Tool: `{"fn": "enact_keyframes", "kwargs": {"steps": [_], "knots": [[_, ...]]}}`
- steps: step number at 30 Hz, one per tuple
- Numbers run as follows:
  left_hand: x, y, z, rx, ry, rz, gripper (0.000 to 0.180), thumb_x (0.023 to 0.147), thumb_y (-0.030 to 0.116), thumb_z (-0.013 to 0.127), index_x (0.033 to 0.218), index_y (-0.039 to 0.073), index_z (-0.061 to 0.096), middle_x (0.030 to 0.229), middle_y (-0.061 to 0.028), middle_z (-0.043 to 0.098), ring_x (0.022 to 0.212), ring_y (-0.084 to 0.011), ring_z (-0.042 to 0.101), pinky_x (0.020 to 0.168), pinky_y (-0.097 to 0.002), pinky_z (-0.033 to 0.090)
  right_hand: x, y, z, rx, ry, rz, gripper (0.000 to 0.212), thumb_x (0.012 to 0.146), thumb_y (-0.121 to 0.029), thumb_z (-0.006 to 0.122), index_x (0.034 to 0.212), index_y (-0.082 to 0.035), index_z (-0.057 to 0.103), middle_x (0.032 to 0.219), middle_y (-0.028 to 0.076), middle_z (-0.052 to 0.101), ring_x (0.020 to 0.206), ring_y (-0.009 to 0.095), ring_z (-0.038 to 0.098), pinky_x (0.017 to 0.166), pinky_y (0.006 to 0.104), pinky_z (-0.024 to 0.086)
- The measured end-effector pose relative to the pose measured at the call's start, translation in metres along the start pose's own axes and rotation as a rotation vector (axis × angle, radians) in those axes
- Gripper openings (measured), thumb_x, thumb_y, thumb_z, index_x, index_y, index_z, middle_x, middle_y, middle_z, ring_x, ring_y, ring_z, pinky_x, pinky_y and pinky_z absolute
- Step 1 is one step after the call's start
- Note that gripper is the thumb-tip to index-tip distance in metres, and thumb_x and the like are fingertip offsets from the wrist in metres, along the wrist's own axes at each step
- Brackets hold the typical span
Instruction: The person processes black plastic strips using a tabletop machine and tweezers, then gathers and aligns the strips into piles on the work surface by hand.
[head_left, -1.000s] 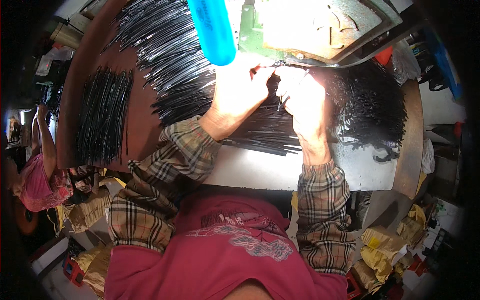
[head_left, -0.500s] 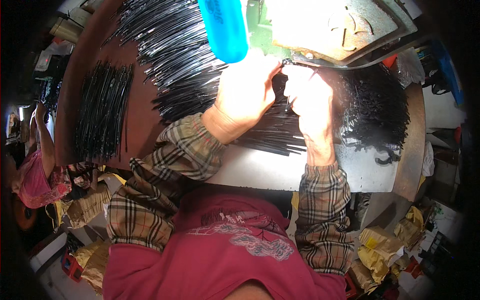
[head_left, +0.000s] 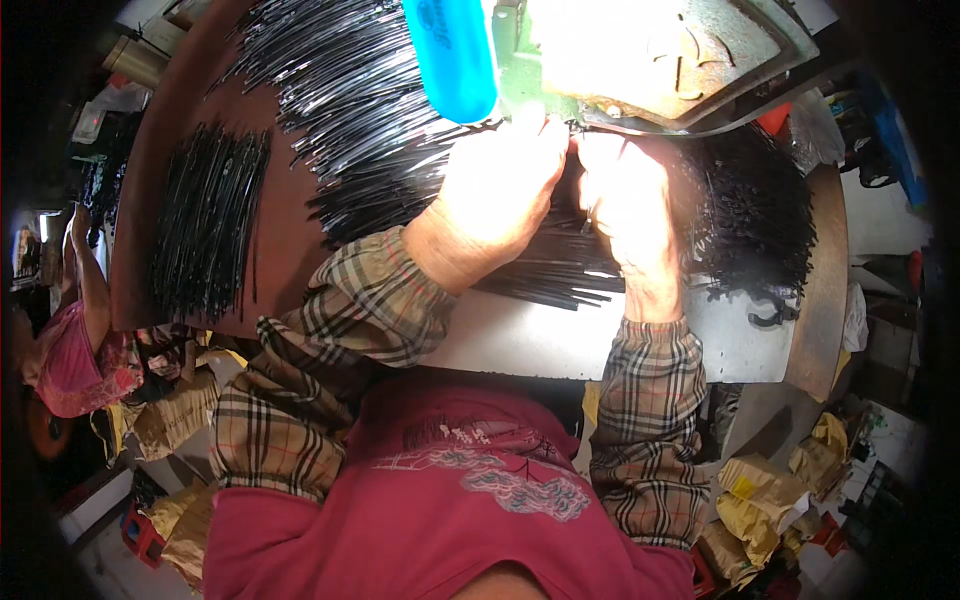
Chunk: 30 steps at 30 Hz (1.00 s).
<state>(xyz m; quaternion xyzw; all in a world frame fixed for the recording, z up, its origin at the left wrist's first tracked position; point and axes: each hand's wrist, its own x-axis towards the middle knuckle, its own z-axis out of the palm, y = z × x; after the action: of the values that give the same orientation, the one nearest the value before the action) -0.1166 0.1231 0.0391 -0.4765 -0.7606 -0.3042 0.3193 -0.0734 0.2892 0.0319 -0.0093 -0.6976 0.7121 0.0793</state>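
My left hand (head_left: 495, 205) is closed, its fingertips pinched together by the lower edge of a green machine (head_left: 530, 85). Whatever they hold is lost in the glare. Just beside it, my right hand (head_left: 635, 205) has curled fingers, and the dark end of a thin black rod (head_left: 587, 227) pokes out below them. The two sets of fingertips nearly meet under a worn metal plate (head_left: 640, 60) on the machine. Beneath my hands and to the left lies a large heap of thin black rods (head_left: 360, 140). Strong light washes out both hands.
A rounded blue object (head_left: 455, 60) hangs left of the machine. Another bundle of black rods (head_left: 208, 220) lies on the brown tabletop (head_left: 285, 200). Dark pieces form a pile (head_left: 755, 210) at right. Another person (head_left: 85, 340) is at far left; paper sacks (head_left: 760, 495) lie lower right.
My right hand has shifted slightly right, drawing a little away from the left fingertips. My left hand stays almost in place.
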Motion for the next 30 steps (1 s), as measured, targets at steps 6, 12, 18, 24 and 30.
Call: {"fn": "enact_keyframes", "kwargs": {"steps": [6,12,18,24,30], "knots": [[0.003,0.006,-0.004,-0.034,-0.110,-0.132,0.026,0.076,0.006,0.056,0.101,-0.004,0.053,0.088,-0.0159,0.052,0.077,-0.0291,0.058,0.063,-0.0365,0.048,-0.003,-0.002,0.000,0.135,-0.041,-0.031,0.020,0.093,-0.017,0.056,0.100,-0.001,0.065,0.061,-0.005,0.051,0.047,0.000,0.036,0.042,0.0172,0.024],[0.002,0.005,0.002,-0.014,-0.127,-0.172,0.025,0.077,0.006,0.055,0.100,-0.004,0.053,0.088,-0.0157,0.052,0.074,-0.0297,0.058,0.063,-0.0369,0.048,-0.004,-0.005,0.001,0.116,-0.043,-0.061,0.018,0.093,-0.016,0.056,0.100,-0.001,0.064,0.062,-0.005,0.051,0.047,0.000,0.036,0.041,0.0169,0.024],[-0.002,-0.010,-0.006,0.130,0.059,0.073,0.030,0.078,0.001,0.057,0.107,-0.005,0.058,0.096,-0.0200,0.060,0.076,-0.0299,0.061,0.066,-0.0347,0.050,-0.005,-0.003,0.005,0.190,-0.039,-0.055,0.015,0.092,-0.012,0.054,0.094,0.000,0.063,0.063,-0.001,0.052,0.046,0.002,0.042,0.039,0.0165,0.031],[-0.002,-0.027,-0.058,-0.734,-0.373,-1.038,0.011,0.083,0.011,0.065,0.088,0.001,0.069,0.066,-0.0019,0.061,0.051,-0.0060,0.050,0.046,-0.0215,0.040,-0.010,-0.004,0.001,0.402,0.084,0.028,0.018,0.093,-0.016,0.057,0.100,0.001,0.061,0.071,0.000,0.054,0.054,0.006,0.051,0.050,0.0213,0.044],[-0.007,-0.027,-0.055,-1.140,-0.170,-1.173,0.021,0.089,0.014,0.062,0.106,0.001,0.063,0.080,-0.0003,0.061,0.057,-0.0016,0.046,0.048,-0.0145,0.035,-0.007,-0.004,-0.001,0.448,0.067,0.188,0.024,0.097,-0.018,0.053,0.105,0.004,0.055,0.086,0.009,0.063,0.075,0.018,0.067,0.069,0.0269,0.055]]}}
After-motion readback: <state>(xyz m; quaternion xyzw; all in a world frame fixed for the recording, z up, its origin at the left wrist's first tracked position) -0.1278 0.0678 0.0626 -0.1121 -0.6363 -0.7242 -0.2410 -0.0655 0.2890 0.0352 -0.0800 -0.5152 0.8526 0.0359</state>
